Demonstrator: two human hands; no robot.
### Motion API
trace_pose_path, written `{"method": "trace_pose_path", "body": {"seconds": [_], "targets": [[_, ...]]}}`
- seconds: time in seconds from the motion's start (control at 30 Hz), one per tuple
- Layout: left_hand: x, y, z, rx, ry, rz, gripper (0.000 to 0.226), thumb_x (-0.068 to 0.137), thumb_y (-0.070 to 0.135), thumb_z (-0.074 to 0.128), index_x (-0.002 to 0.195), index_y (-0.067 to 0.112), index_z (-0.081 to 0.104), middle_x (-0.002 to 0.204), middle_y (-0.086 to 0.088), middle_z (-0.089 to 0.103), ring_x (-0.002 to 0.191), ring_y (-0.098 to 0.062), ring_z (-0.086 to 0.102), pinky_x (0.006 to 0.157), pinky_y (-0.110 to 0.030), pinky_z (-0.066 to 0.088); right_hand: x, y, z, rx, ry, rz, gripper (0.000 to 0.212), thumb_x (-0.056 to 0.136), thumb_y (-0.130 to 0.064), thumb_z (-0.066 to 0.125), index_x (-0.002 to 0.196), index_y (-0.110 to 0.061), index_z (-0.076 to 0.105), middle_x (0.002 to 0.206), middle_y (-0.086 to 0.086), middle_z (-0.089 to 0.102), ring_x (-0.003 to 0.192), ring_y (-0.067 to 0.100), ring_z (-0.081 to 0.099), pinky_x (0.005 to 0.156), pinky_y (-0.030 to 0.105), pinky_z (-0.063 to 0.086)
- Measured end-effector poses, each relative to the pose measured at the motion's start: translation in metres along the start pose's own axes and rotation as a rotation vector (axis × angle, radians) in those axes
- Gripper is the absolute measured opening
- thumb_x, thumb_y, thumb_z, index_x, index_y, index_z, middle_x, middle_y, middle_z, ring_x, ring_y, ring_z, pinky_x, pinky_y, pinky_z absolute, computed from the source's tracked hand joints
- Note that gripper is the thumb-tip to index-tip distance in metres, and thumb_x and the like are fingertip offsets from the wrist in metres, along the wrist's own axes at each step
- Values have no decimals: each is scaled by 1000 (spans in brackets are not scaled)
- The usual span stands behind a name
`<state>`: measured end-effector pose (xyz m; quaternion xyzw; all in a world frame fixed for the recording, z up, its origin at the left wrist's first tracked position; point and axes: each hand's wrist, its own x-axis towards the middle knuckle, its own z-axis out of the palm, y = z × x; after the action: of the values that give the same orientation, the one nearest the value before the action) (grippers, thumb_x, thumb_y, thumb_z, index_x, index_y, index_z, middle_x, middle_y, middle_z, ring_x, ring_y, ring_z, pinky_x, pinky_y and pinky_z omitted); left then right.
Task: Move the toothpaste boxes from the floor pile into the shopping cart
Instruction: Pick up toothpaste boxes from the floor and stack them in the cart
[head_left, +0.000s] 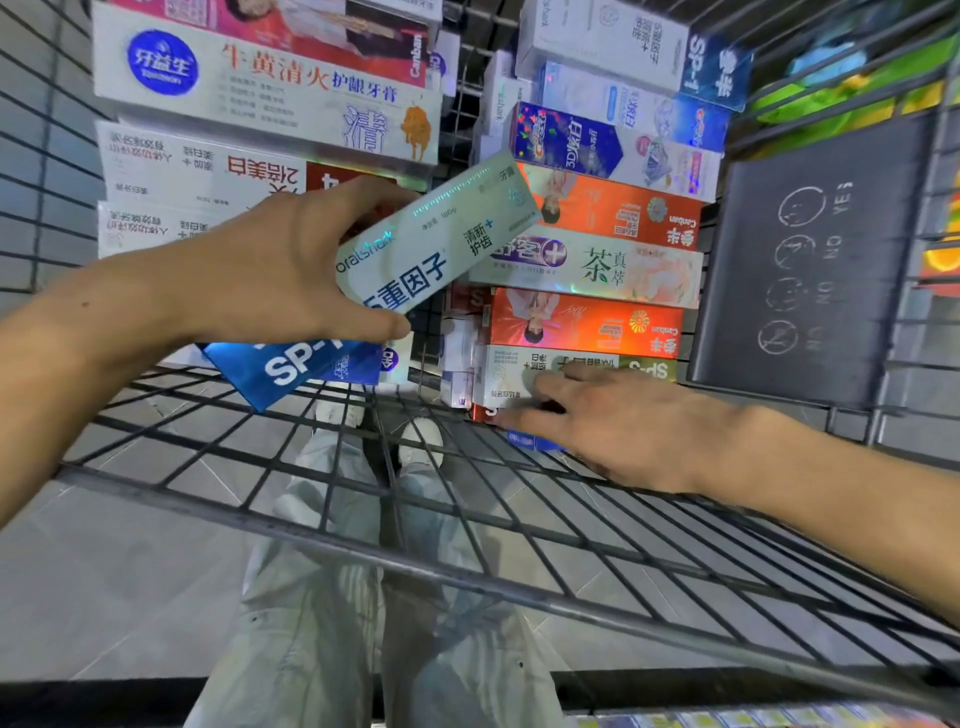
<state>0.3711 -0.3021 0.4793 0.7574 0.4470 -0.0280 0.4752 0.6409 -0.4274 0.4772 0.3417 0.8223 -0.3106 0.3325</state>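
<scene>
Left hand (280, 270) grips a pale box (441, 234) over the cart (363, 499) – right hand (618, 421), fingers spread, touches a stacked box (511, 371).

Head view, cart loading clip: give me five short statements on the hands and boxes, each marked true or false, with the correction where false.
1. The left hand grips a pale oralshark toothpaste box. True.
2. The right hand holds a box lifted clear of the cart. False: its straight fingers rest on the white box nearest the person in the right-hand row.
3. Boxes already lie in two rows inside the shopping cart. True.
4. The orange Canban boxes sit in the left-hand row. False: they are in the right-hand row.
5. The held box lies flat among the others. False: it is tilted above them.
</scene>
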Motion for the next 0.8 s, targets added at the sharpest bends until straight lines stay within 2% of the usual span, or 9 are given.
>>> {"method": "trace_pose_path", "body": {"seconds": [0.07, 0.13, 0.2, 0.27, 0.37, 0.43, 0.57, 0.7, 0.8], "targets": [[1, -1, 0, -7, 0, 14, 93, 64, 44, 92, 142, 38, 41, 118, 17, 61, 95, 1, 61, 76, -11, 43, -3, 5, 7, 80, 97, 3, 74, 94, -11, 55, 157, -26, 18, 155, 5, 33, 138, 32, 41, 108, 41, 44], [1, -1, 0, -25, 2, 27, 91, 64, 46, 91, 141, 39, 42, 120, 17, 62, 97, 1, 62, 78, -13, 45, -5, 11, 18, 179, 176, 6, 66, 92, -15, 62, 152, -20, 35, 149, 3, 44, 134, 27, 46, 107, 38, 43], [2, 0, -1, -29, 3, 28, 90, 63, 51, 88, 140, 41, 42, 120, 17, 63, 97, 0, 63, 77, -14, 47, -7, 16, 26, 429, 232, 46, 57, 91, -20, 68, 145, -21, 50, 142, -2, 50, 132, 17, 45, 111, 33, 38], [1, 2, -3, -28, -2, 23, 91, 55, 62, 77, 137, 43, 42, 115, 21, 62, 97, 11, 60, 74, -12, 47, -4, 17, 31, 642, 271, 82, 45, 93, -24, 71, 137, -24, 60, 133, -10, 54, 128, 8, 44, 113, 26, 33], [2, 4, -3, -29, -4, 10, 92, 53, 63, 72, 137, 44, 41, 109, 23, 61, 95, 17, 57, 71, -11, 47, 4, 15, 36, 775, 334, 136, 31, 91, -23, 74, 122, -23, 72, 113, -23, 55, 113, 3, 50, 105, 23, 36], [2, 4, -2, -14, -1, 14, 91, 54, 60, 73, 138, 42, 41, 108, 22, 61, 93, 14, 58, 70, -11, 47, 7, 13, 39, 874, 362, 167, 28, 88, -20, 77, 116, -22, 75, 108, -27, 56, 109, -2, 52, 101, 18, 36], [6, 3, 1, 66, 6, 54, 96, 59, 56, 85, 141, 35, 41, 111, 18, 60, 87, -9, 62, 66, -10, 42, 6, 11, 42, 944, 395, 168, 24, 91, -17, 74, 115, -20, 77, 105, -25, 60, 109, -5, 54, 97, 10, 38], [8, 1, 2, 87, 2, 51, 89, 67, 40, 87, 143, 36, 41, 112, 20, 57, 91, -6, 56, 68, -5, 38, 6, 12, 41, 931, 384, 162, 23, 94, -19, 69, 116, -23, 77, 105, -25, 62, 108, -3, 55, 95, 16, 41], [9, 1, 4, 85, 11, 58, 89, 68, 37, 89, 144, 35, 41, 112, 23, 54, 92, -3, 54, 70, -2, 38, 7, 12, 44, 918, 408, 151, 23, 95, -18, 69, 115, -24, 77, 108, -14, 66, 111, 4, 57, 98, 24, 44]]}}
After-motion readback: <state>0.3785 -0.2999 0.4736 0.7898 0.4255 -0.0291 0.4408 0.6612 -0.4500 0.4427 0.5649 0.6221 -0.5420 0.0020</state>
